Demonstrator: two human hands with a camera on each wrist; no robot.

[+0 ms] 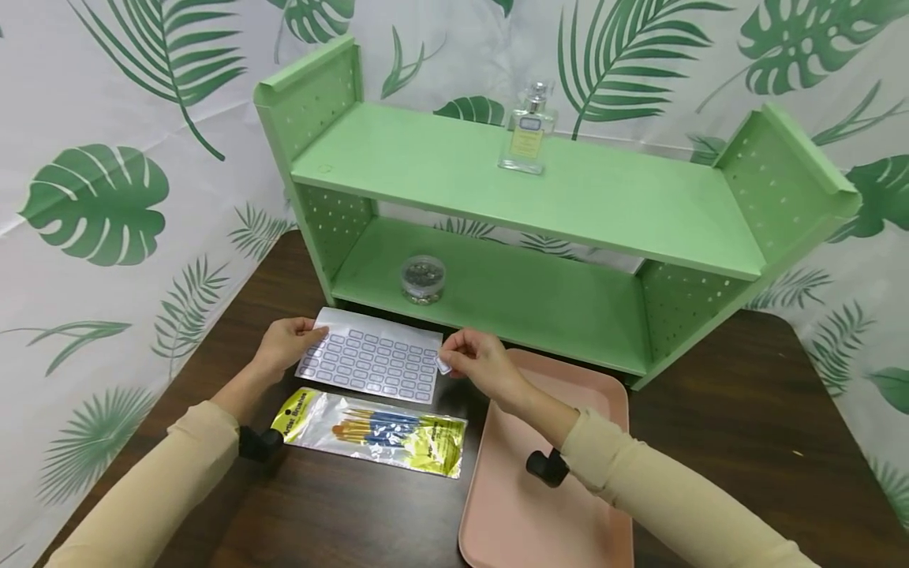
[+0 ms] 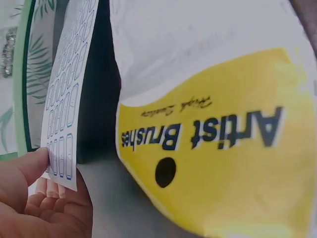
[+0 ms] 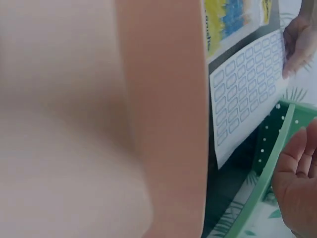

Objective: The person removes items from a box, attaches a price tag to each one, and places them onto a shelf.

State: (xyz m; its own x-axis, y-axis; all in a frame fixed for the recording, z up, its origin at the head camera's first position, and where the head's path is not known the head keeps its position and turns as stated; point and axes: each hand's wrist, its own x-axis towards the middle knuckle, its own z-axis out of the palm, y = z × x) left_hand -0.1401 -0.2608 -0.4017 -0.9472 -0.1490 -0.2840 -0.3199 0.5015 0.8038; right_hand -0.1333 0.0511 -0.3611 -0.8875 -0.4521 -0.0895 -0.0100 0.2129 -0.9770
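My left hand pinches the left edge of a white sheet of blue-bordered label stickers, thumb on top and fingers beneath, as the left wrist view shows. At the sheet's right edge, my right hand pinches one small label sticker between thumb and fingers. In the right wrist view only part of that hand shows and the sticker is hidden. Just below the sheet lies a clear and yellow packet of artist brushes with blue handles.
A pink tray lies under my right forearm. Behind stands a green two-level shelf. Its upper board bears a glass perfume bottle with a small label on it; a round clear container of small items sits on the lower board.
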